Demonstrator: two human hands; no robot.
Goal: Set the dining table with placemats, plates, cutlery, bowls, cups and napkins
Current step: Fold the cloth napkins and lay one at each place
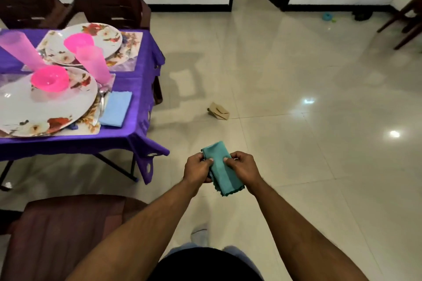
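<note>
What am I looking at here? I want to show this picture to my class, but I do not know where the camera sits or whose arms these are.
There is no machine here: the camera is worn on a person's head, looking forward and down. The left hand and right hand both pinch a folded teal napkin above the tiled floor. To the left stands a table with a purple cloth, bearing flowered plates, pink bowls, tall pink cups and a blue napkin already laid down.

I see the table under a purple cloth, carrying two floral placemats and a folded blue napkin; a brown box lies on the floor.
</note>
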